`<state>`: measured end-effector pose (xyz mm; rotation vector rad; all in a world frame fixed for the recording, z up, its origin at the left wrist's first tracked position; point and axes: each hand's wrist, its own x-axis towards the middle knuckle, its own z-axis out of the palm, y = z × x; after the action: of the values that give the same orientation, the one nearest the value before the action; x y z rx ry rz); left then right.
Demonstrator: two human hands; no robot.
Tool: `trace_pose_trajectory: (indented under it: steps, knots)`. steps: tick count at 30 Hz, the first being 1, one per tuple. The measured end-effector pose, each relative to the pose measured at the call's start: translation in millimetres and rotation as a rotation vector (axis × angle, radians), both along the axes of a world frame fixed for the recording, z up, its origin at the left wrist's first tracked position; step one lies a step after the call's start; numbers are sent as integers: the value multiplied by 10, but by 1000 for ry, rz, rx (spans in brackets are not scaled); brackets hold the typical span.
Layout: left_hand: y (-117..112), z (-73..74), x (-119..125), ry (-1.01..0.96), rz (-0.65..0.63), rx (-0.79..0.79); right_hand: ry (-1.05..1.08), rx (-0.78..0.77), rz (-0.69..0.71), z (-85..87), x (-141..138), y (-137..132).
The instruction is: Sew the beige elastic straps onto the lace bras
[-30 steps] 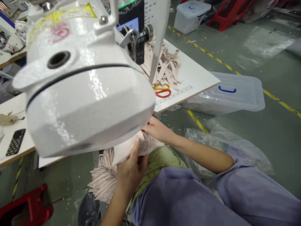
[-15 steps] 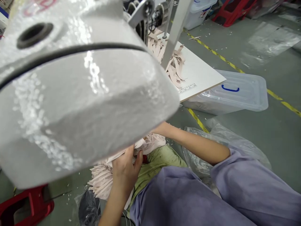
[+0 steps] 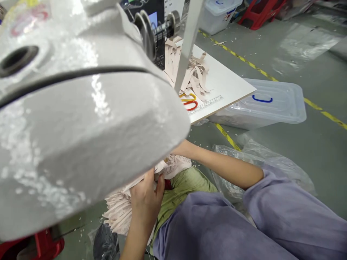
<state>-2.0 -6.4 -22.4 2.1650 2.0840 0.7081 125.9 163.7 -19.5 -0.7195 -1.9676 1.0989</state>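
A big white sewing machine head point(image 3: 81, 119) fills the left half of the view and hides much of the work. Below its lower edge my left hand point(image 3: 145, 200) is closed on a pale pink lace fabric piece point(image 3: 176, 164) that lies over my lap. My right forearm point(image 3: 227, 168) reaches in from the right, and its hand is hidden behind the machine. More pink lace pieces point(image 3: 116, 216) hang in a bundle beside my left wrist.
The white table point(image 3: 227, 86) carries a heap of beige straps point(image 3: 192, 72) and red and yellow loops point(image 3: 189, 103). A clear plastic bin point(image 3: 273, 104) lies on the floor, with crumpled plastic bags point(image 3: 260, 159) by my arm. Red stools point(image 3: 260, 12) stand far back.
The view has dropped closer under the machine head. My right hand, visible a second ago on the fabric, is now hidden behind the machine. My left hand stays closed on the lace piece.
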Motion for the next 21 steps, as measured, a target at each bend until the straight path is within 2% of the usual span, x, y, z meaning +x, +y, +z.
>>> trace_pose_trajectory:
  steps: [3,8,12,17,21]
  knots:
    - [-13,24,4,-16,15,-29,82,-60,-16,-51,-33,-1]
    - [-23,53,-1,32,12,23,135,-85,-27,-116,-45,-34]
    - [-25,55,-9,58,-7,30,210,-144,-114,-176,42,-84]
    - [-39,36,-25,91,10,69,202,-152,-159,-269,148,-112]
    - [-15,38,2,74,-4,74,187,-174,-157,-276,200,-150]
